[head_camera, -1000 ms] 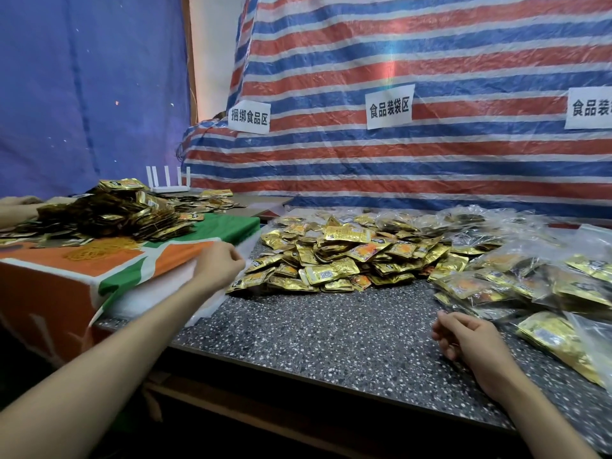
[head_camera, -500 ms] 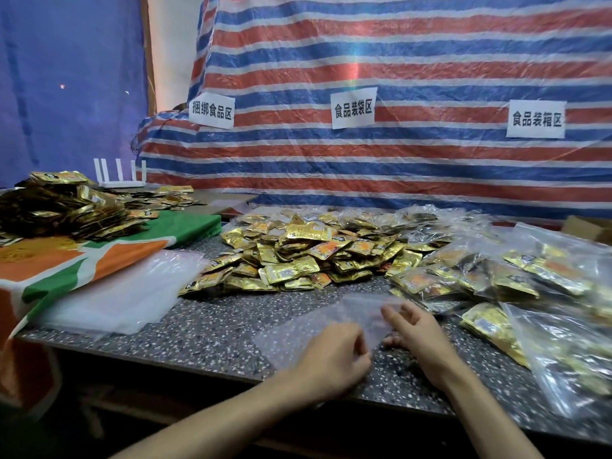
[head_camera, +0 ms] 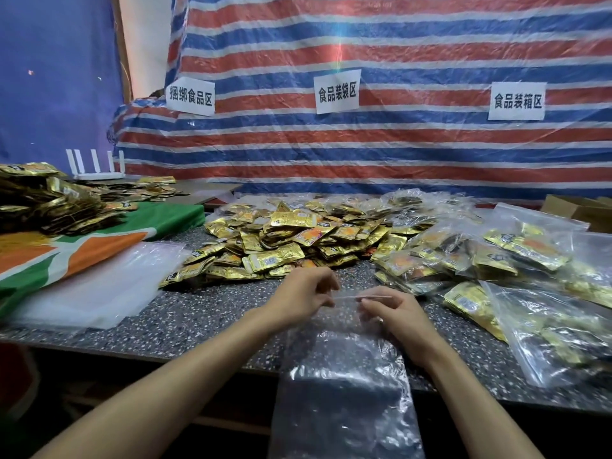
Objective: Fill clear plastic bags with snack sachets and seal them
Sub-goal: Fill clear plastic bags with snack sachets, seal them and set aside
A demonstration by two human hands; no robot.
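An empty clear plastic bag hangs from the table's front edge toward me, its zip top held up between both hands. My left hand pinches the top's left end. My right hand pinches its right end. A heap of gold snack sachets lies on the speckled table just beyond my hands. Filled clear bags are piled to the right. A stack of flat empty bags lies at the left.
A green, orange and white cloth covers the left table, with another sachet pile on it and a white router behind. A cardboard box sits far right. A striped tarp with paper signs backs the table.
My left hand left the stack of empty bags at the left and brought one bag to the middle. Both hands now hold its top, and the bag hangs toward me.
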